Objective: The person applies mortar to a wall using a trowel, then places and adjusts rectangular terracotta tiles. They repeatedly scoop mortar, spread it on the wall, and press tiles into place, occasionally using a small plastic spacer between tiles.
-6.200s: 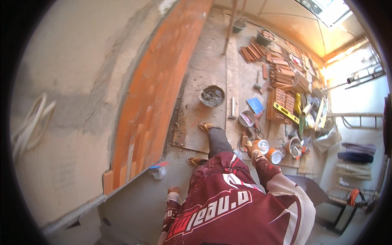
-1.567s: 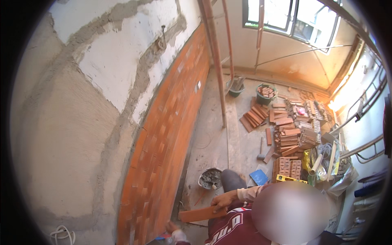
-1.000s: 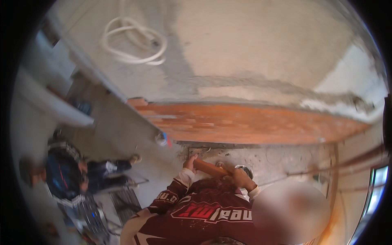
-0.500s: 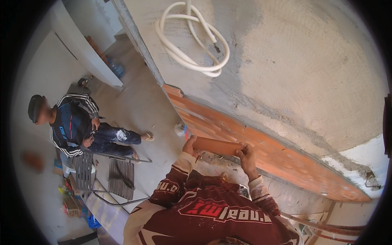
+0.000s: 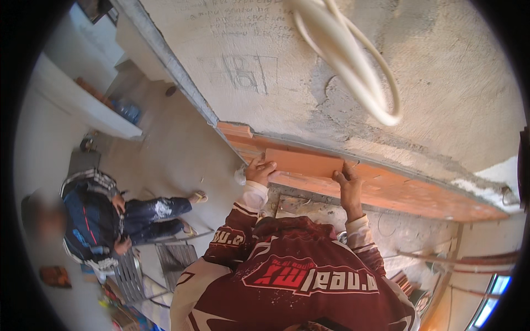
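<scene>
My left hand point(image 5: 259, 172) and my right hand point(image 5: 348, 182) grip the two ends of a flat terracotta tile point(image 5: 303, 163), fingers and thumbs closed on it. The tile is held level at the orange tiled band point(image 5: 408, 194) along the bottom of the plastered wall point(image 5: 419, 88); whether it touches that band I cannot tell. A short tile piece point(image 5: 235, 129) sits at the band's upper left end. Above hangs a white coiled hose or cable point(image 5: 386, 116), with faint pencil marks on the plaster beside it.
At the left a person point(image 5: 94, 218) in dark clothes reclines on a slatted chair point(image 5: 176, 259). A bare floor point(image 5: 165, 138) runs back to a curved white ledge point(image 5: 94, 110) and a blue water jug point(image 5: 126, 113). Metal poles point(image 5: 480, 259) and stacked tiles point(image 5: 403, 281) are at the lower right.
My view has swung from the brick piles to face the wall. The tile, earlier in my right hand, is now in both hands and raised higher, up against the tiled band in view.
</scene>
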The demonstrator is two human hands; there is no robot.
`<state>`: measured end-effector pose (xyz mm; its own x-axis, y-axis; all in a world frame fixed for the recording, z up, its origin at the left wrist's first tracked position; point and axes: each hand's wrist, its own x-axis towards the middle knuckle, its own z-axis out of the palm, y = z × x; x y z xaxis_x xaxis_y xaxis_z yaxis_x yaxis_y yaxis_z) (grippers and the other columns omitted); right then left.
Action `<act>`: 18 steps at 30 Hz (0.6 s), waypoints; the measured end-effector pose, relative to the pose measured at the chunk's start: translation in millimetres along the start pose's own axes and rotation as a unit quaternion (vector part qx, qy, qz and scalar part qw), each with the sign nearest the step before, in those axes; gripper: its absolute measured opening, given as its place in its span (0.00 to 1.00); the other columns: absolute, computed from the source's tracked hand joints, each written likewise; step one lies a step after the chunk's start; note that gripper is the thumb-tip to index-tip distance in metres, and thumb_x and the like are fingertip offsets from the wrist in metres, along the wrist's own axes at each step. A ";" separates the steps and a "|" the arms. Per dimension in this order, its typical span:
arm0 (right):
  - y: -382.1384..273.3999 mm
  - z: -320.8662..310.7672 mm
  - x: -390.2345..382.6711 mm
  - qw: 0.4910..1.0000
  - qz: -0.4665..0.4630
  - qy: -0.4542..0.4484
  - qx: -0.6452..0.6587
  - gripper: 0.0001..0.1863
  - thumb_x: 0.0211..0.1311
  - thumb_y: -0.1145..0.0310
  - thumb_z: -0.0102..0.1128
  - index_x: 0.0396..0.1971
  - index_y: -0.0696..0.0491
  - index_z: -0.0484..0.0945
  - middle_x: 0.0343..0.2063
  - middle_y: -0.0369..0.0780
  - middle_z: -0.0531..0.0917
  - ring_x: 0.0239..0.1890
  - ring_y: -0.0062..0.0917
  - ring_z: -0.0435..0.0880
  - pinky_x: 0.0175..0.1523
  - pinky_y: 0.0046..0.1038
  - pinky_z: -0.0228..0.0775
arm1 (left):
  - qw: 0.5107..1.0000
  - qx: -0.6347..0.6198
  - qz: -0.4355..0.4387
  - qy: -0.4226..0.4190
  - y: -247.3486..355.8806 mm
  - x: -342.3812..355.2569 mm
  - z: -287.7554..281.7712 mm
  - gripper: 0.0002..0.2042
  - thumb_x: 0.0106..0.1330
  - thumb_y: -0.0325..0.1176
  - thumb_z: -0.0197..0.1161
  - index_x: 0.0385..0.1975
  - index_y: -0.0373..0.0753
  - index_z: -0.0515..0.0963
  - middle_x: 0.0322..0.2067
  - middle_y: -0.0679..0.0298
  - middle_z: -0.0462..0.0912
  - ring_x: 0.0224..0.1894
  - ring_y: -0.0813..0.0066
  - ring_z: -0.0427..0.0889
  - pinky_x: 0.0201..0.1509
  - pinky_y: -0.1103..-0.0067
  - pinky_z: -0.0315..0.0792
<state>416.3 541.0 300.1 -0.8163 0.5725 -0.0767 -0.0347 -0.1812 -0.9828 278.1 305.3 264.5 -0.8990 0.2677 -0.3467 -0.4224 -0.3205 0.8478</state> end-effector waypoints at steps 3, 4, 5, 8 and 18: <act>8.4 16.8 4.5 0.998 0.002 0.044 -0.047 0.24 0.62 0.74 0.59 0.59 0.66 0.71 0.46 0.42 0.82 0.43 0.22 0.80 0.50 0.25 0.73 | 0.999 -0.006 -0.039 0.010 20.2 24.1 -10.6 0.17 0.62 0.21 0.65 0.51 0.29 0.71 0.39 0.60 0.79 0.44 0.72 0.80 0.49 0.71 0.81; 9.8 25.0 3.5 0.996 0.003 0.061 -0.060 0.24 0.62 0.74 0.59 0.58 0.66 0.72 0.46 0.42 0.82 0.44 0.22 0.80 0.50 0.25 0.73 | 0.999 -0.020 -0.042 -0.001 22.5 30.3 -16.1 0.17 0.62 0.21 0.64 0.50 0.29 0.72 0.39 0.60 0.79 0.44 0.72 0.80 0.50 0.71 0.81; 15.0 32.8 2.7 0.995 -0.007 0.091 -0.045 0.23 0.62 0.72 0.60 0.56 0.66 0.73 0.46 0.43 0.82 0.44 0.23 0.80 0.50 0.26 0.74 | 0.998 -0.034 -0.045 -0.011 23.7 35.8 -20.6 0.16 0.63 0.22 0.64 0.50 0.29 0.72 0.39 0.61 0.79 0.44 0.72 0.80 0.51 0.71 0.80; 14.8 50.8 0.6 0.990 -0.032 0.131 -0.045 0.23 0.62 0.72 0.60 0.55 0.67 0.74 0.46 0.44 0.82 0.44 0.23 0.81 0.50 0.26 0.74 | 0.994 -0.081 -0.070 -0.025 27.3 50.3 -30.7 0.15 0.63 0.22 0.65 0.49 0.29 0.72 0.40 0.61 0.79 0.44 0.72 0.80 0.55 0.72 0.78; 30.9 59.3 16.8 0.971 -0.102 0.190 -0.099 0.20 0.61 0.73 0.61 0.53 0.62 0.76 0.44 0.42 0.83 0.45 0.23 0.80 0.53 0.27 0.71 | 0.965 -0.244 -0.094 0.037 25.7 55.1 -20.7 0.15 0.63 0.23 0.65 0.49 0.30 0.73 0.49 0.57 0.77 0.53 0.69 0.76 0.63 0.72 0.73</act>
<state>367.4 497.6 278.4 -0.5309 0.8411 0.1039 -0.0316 0.1028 -0.9942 215.3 293.1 258.9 -0.7994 0.3033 -0.5186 -0.5668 -0.6669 0.4837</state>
